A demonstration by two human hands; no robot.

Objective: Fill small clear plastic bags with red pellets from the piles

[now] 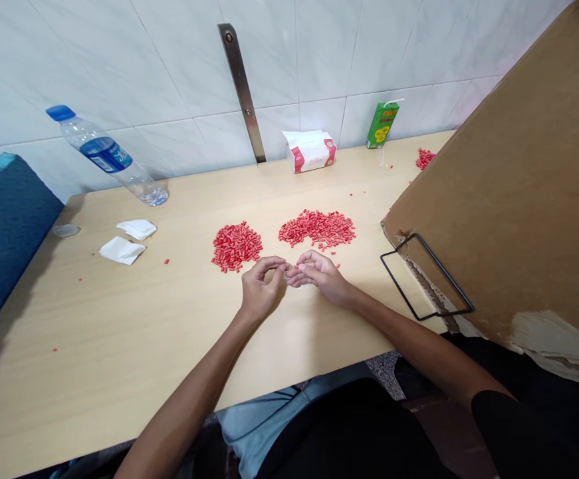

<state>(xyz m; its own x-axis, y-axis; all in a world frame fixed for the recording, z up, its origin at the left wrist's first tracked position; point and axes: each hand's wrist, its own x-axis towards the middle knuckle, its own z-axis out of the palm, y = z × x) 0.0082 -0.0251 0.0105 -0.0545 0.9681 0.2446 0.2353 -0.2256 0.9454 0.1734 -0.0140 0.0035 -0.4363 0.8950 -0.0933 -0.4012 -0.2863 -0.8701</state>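
Note:
My left hand (260, 288) and my right hand (319, 277) meet above the pale wooden table (119, 319), just below the red pellets. My left fingers hold a small clear item (285, 279), mostly hidden by the fingertips. My right fingertips pinch against it, with what looks like a red pellet (297, 267) among them. Two heaps of small red plastic pellets (236, 246) (318, 229) lie just beyond my hands. A smaller heap (425, 158) sits at the far right, and stray pellets dot the tabletop.
A clear water bottle (107, 156) with a blue cap lies at the back left, near crumpled white tissues (122, 250). A tissue box (310, 150) and green drink carton (381, 125) stand by the tiled wall. A large cardboard sheet (498, 179) with a black wire frame (426, 279) blocks the right.

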